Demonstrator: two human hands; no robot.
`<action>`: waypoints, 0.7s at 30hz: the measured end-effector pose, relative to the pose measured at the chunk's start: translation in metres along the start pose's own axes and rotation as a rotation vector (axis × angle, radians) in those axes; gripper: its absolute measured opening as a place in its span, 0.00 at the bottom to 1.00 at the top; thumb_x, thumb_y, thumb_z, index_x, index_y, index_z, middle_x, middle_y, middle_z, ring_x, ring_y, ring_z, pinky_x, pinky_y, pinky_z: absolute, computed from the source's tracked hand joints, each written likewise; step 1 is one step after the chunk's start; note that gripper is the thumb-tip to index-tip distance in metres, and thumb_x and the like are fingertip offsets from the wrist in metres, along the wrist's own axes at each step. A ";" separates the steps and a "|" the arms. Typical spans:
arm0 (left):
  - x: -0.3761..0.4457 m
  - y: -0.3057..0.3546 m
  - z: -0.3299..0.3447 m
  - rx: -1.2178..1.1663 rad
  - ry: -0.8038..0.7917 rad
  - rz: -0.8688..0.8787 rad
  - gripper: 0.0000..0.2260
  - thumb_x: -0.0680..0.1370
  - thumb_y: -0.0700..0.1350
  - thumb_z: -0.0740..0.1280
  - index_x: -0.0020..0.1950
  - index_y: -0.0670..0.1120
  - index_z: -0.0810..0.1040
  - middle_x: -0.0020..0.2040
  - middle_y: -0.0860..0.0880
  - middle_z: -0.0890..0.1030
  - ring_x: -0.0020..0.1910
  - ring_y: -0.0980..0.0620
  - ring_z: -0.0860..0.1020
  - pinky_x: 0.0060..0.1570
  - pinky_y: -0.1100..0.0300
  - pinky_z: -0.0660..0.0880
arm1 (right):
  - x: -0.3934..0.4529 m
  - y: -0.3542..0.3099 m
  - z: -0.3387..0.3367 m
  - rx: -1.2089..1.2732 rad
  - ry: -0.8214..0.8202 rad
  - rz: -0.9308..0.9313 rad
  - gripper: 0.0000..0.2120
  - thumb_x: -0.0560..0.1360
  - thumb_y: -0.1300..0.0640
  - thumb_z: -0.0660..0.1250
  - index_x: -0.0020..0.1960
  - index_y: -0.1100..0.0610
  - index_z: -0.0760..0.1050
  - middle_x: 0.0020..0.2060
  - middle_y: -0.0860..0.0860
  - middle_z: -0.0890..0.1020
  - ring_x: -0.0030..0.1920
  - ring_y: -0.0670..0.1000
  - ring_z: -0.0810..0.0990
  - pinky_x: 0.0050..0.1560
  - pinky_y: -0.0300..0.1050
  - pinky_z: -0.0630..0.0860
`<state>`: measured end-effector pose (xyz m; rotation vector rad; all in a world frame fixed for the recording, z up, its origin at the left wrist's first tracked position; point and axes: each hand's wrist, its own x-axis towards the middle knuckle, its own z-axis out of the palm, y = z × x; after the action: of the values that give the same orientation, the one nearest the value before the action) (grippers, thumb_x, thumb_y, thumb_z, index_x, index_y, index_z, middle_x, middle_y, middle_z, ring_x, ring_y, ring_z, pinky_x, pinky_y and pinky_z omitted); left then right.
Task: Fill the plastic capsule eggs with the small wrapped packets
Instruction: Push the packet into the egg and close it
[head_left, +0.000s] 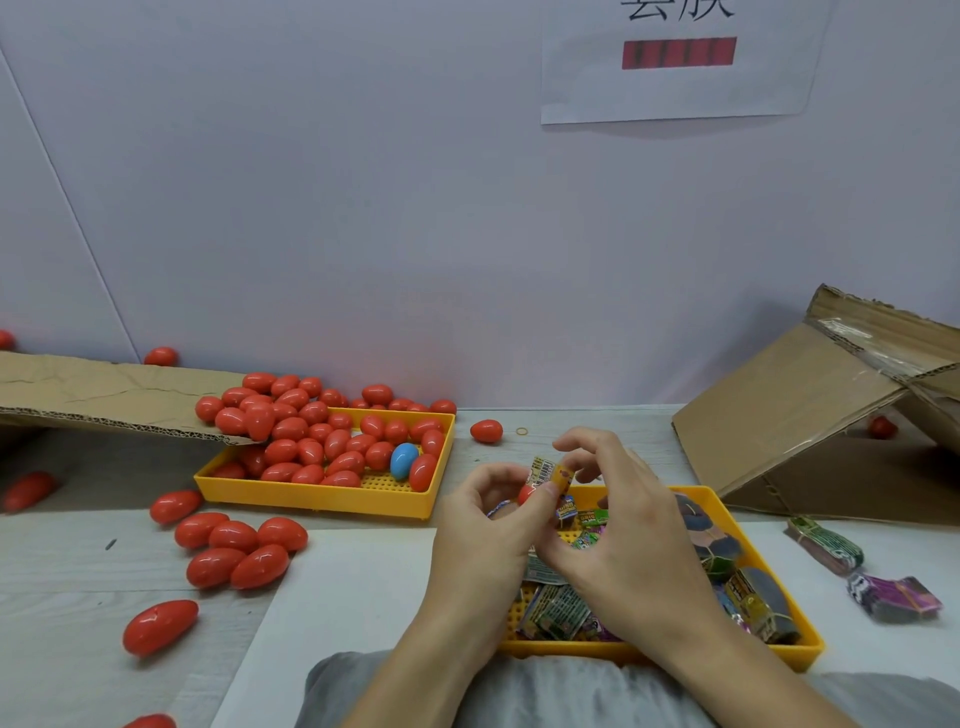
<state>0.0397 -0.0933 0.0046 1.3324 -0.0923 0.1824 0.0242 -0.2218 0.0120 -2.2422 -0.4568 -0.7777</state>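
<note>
Holding the red egg half in my left hand above the packet tray, I'd keep that grip steady while my right hand, pinching the rolled packet, squeezes it narrow enough to slide in.

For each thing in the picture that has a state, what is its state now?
Left hand: grips a red egg half.
Right hand: pinches a small packet.
Packet: held above the near tray.
Near tray: holds packets.
Far tray: heaped with closed red eggs.
Blue egg: closed.
</note>
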 end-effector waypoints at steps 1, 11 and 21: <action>-0.001 0.000 0.000 0.008 -0.011 -0.003 0.12 0.68 0.47 0.76 0.47 0.45 0.81 0.45 0.40 0.85 0.49 0.39 0.84 0.56 0.42 0.80 | 0.000 0.000 0.000 0.002 -0.007 -0.001 0.27 0.67 0.46 0.73 0.60 0.34 0.63 0.50 0.37 0.75 0.54 0.38 0.75 0.49 0.25 0.70; -0.002 0.001 -0.002 0.024 -0.035 -0.033 0.12 0.73 0.38 0.76 0.50 0.41 0.75 0.44 0.39 0.85 0.44 0.42 0.86 0.47 0.50 0.83 | 0.000 -0.001 0.000 -0.003 -0.040 -0.028 0.31 0.67 0.53 0.77 0.60 0.35 0.64 0.49 0.37 0.75 0.55 0.38 0.74 0.50 0.27 0.71; -0.003 0.004 0.000 0.026 -0.052 -0.057 0.12 0.74 0.40 0.75 0.53 0.41 0.76 0.44 0.41 0.85 0.44 0.43 0.86 0.48 0.51 0.82 | 0.000 -0.001 -0.001 0.052 -0.007 -0.006 0.29 0.68 0.54 0.77 0.60 0.36 0.65 0.50 0.36 0.76 0.53 0.39 0.77 0.48 0.27 0.72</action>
<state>0.0359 -0.0926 0.0080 1.3644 -0.0963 0.1005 0.0235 -0.2213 0.0132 -2.1973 -0.4814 -0.7530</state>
